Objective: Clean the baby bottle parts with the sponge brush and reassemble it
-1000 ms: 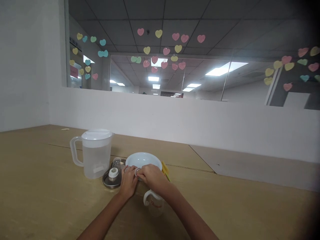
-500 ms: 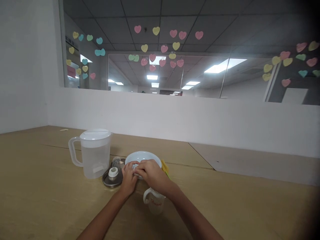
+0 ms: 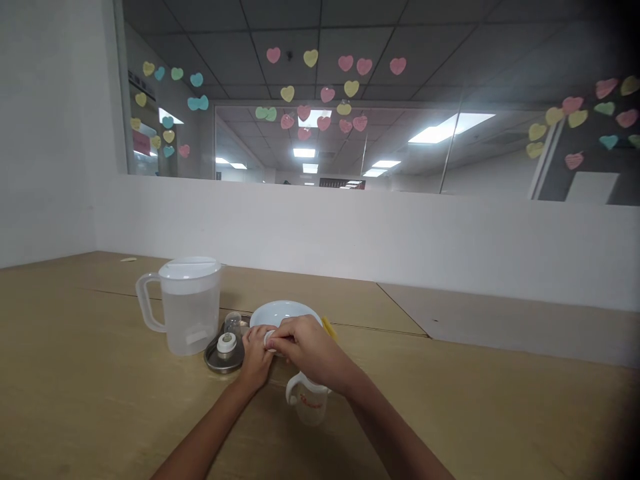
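Over the near rim of a white bowl (image 3: 285,309), my left hand (image 3: 257,355) has its fingers curled around a small white round piece (image 3: 269,339). The thumb and fingers of my right hand (image 3: 314,350) pinch the same piece from the other side. My fingers cover most of it, so its exact kind cannot be made out. Below my right wrist stands a clear baby bottle (image 3: 311,408) with white handles and red print. Left of my hands, a metal tray (image 3: 223,365) carries a white bottle collar with a teat (image 3: 227,343) and a clear dome cap (image 3: 233,323).
A translucent lidded pitcher (image 3: 191,313) of water stands left of the tray, its handle pointing left. Something yellow (image 3: 329,327) shows behind my right hand at the bowl's right side. A white wall (image 3: 320,233) and window close off the table's far edge.
My right hand has shifted slightly, and more of the white round piece shows between my fingers. The bottle, tray and pitcher stay in place.
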Demonstrator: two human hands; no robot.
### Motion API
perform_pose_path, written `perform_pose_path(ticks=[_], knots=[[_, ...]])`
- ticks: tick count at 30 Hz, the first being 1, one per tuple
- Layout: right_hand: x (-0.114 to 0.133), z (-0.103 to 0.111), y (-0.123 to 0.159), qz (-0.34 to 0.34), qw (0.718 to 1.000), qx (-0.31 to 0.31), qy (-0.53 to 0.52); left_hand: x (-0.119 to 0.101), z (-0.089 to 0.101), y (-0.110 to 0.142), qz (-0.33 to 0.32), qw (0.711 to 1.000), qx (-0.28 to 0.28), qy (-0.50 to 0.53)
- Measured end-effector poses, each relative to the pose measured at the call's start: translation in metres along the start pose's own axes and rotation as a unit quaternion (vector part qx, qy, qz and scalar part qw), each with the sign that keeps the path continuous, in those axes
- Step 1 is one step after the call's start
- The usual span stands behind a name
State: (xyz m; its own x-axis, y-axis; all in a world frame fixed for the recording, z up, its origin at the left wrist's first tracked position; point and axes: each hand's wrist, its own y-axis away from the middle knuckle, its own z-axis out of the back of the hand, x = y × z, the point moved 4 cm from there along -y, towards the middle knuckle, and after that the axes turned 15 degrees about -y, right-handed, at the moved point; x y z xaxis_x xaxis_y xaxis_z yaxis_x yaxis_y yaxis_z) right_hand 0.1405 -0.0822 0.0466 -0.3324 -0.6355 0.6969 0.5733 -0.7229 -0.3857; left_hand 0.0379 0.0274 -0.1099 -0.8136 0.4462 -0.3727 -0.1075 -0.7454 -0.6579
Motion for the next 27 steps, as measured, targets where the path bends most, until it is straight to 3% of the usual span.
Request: perform_pose_path(ticks=[17, 27], knots=[[0.013, 0.016, 0.004, -0.046, 0.998, -0.048, -0.005, 0.003, -0.005, -0.002, -0.008, 1.0, -0.013, -0.026], [0.022, 0.022, 0.008, -0.075, 0.995, -0.067, -0.017, -0.006, 0.001, -0.003, -0.011, 0.999, 0.001, -0.035]])
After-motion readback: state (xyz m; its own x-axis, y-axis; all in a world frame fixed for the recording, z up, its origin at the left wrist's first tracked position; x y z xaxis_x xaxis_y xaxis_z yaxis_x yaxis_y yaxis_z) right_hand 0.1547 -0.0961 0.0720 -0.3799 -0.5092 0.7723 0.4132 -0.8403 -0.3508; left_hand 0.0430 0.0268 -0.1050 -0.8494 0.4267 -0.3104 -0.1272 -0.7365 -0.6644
